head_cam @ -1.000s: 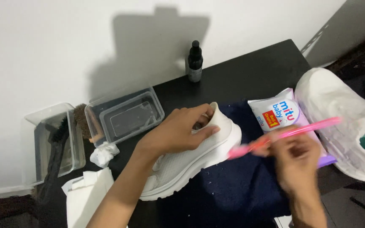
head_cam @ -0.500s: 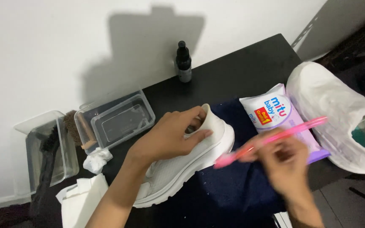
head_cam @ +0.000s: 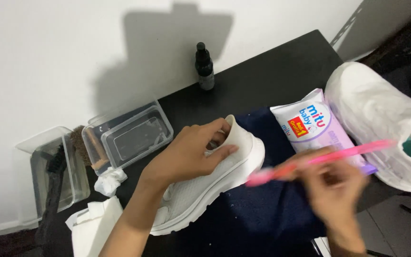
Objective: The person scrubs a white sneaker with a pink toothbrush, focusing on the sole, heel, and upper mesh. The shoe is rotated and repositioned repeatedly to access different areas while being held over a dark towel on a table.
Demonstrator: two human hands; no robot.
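At the far left of the black table (head_cam: pixel 272 66), well away from the white shoe (head_cam: pixel 205 190) that I take as my landmark, I see a clear plastic box (head_cam: pixel 55 169) with a dark brush lying in it, and beside it, nearer the shoe, a second clear container (head_cam: pixel 129 135) with a brown brush (head_cam: pixel 79 145) tucked against its left wall. Just left of the shoe's toe lie a crumpled white tissue (head_cam: pixel 109 181) and a flat white cloth (head_cam: pixel 96 228). The shoe itself lies on the table tilted onto its side, its heel end over a dark blue cloth (head_cam: pixel 267 209). My left hand (head_cam: pixel 186 154) grips the shoe at the heel collar, fingers curled into the opening and thumb pressed on the outside. Behind the shoe, near the wall, a small dark dropper bottle (head_cam: pixel 204 66) stands upright. Right of the shoe's heel, my right hand (head_cam: pixel 338 185) is blurred but its fingers are closed around a pink toothbrush (head_cam: pixel 319 159), whose head points at the shoe's sole edge; whether it touches the sole I cannot tell. Beyond that hand, right of the shoe, lies a pack of wet wipes (head_cam: pixel 312 123), and further right a second white shoe (head_cam: pixel 381 119).
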